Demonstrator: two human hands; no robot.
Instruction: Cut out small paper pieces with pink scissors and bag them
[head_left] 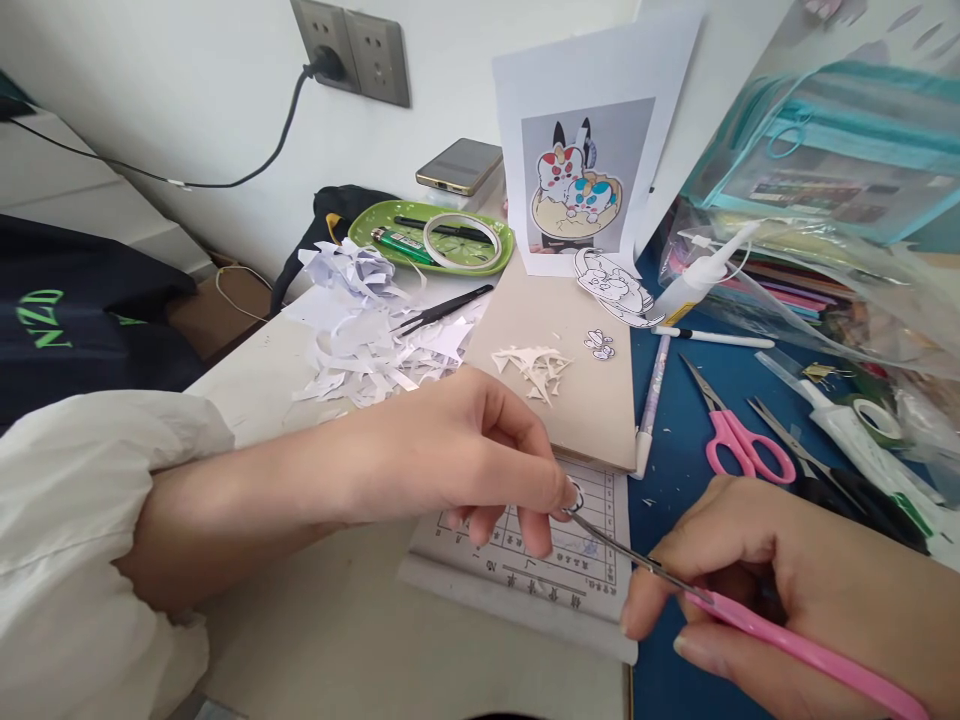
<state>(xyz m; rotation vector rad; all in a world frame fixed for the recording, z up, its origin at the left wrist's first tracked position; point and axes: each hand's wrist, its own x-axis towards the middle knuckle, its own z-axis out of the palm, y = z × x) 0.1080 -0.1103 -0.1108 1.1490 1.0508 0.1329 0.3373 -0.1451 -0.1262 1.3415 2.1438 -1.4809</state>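
Note:
Between thumb and forefinger, my left hand (480, 455) pinches a tiny paper cutout (576, 494) with a black printed outline. My right hand (780, 580) grips a pair of pink-handled scissors (637, 555), their blade tips touching the cutout's edge. Most of the cutout is hidden behind my fingertips. Below both hands lies a printed form pad (540, 575). Just beyond, a grey-brown board (600, 410) bears small white paper trimmings (536, 370) and a little cut-out drawing (599, 345).
Shredded paper (360, 340) with black tweezers (442, 308) lies at left, before a green tray (367, 225). A printed picture (592, 170) leans behind the board. At right are a glue bottle (694, 280), other pink scissors (739, 440), black-handled scissors (832, 480) and a clear pouch (840, 170).

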